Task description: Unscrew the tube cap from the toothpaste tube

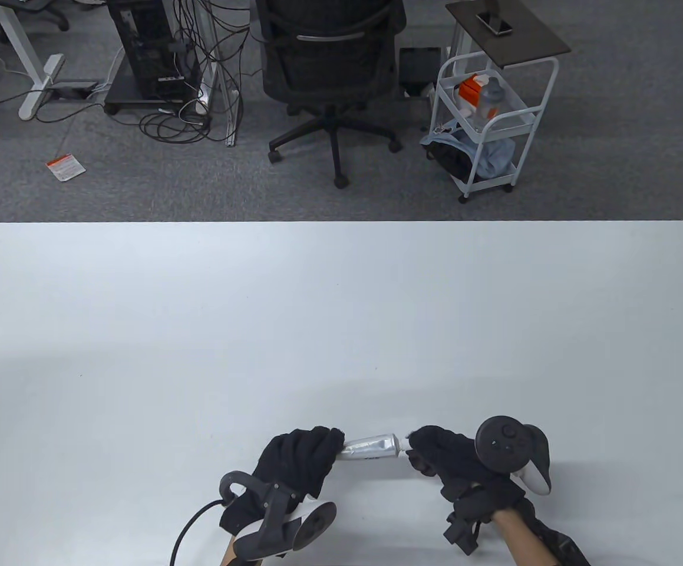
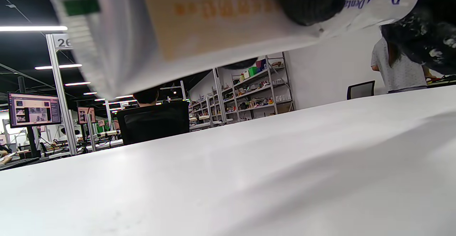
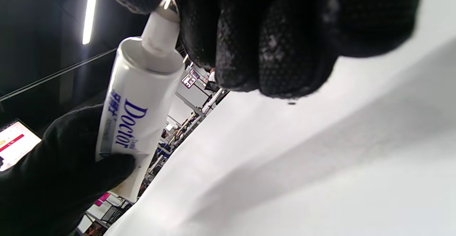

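One toothpaste tube (image 1: 369,446) is held level above the worktop (image 1: 341,330), close to its near edge and a little right of the middle. It is a soft, glossy white cylinder that flattens toward its crimped tail, with blue "Doctor" lettering and an orange panel printed on its skin. At its right end a single narrow white neck (image 3: 160,32) stands out from the rounded shoulder; whether the tube cap is on it cannot be told, since the fingers cover the tip.

Two hands work it, both in black knitted gloves with a grippy dotted weave. The left hand (image 1: 300,466) is closed around the tail half of the tube, thumb pressed across the print. The right hand (image 1: 453,463) has its fingertips (image 3: 249,50) bunched tight over the neck end. Each hand carries one tracker on its back: a rounded black-and-white plastic piece with a ring.

The worktop is one smooth, matte white slab with rounded far corners.
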The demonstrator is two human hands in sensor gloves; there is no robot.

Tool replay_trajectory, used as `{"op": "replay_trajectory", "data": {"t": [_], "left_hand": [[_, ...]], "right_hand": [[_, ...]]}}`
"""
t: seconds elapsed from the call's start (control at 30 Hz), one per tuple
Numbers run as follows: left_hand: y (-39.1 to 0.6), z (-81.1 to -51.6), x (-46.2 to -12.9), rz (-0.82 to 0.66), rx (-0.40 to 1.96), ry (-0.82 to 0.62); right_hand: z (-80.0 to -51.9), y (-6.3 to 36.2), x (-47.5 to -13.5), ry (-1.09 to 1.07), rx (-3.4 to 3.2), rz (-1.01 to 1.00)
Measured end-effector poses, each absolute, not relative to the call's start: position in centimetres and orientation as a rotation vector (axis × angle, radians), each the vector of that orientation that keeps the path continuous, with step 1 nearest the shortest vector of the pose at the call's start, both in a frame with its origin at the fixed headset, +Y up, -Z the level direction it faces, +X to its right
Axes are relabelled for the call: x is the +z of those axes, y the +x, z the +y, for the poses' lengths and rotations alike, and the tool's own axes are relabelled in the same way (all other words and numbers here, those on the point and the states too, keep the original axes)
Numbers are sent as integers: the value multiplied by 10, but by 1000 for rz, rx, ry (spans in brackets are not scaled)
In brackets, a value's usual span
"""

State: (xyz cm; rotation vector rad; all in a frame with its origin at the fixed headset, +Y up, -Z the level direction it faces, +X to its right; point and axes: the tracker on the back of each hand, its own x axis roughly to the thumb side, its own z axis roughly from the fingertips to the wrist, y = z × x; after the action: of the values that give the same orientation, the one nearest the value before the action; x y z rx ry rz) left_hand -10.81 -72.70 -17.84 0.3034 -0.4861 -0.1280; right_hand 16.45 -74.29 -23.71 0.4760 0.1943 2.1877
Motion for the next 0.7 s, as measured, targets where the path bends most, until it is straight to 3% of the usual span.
{"op": "replay_trajectory", "data": {"t": [0.27,0.5,0.7], "left_hand": [[-109,-727,-179,-482,-132,297],[-109,-726,-179,-480,-136,300],[-108,-727,-179,-488,-130,303]], "right_hand": [[-736,161,-235,584,2224,139],[-742,170,-237,441,2205,112],[-740,167,-236,456,2184,146]]}}
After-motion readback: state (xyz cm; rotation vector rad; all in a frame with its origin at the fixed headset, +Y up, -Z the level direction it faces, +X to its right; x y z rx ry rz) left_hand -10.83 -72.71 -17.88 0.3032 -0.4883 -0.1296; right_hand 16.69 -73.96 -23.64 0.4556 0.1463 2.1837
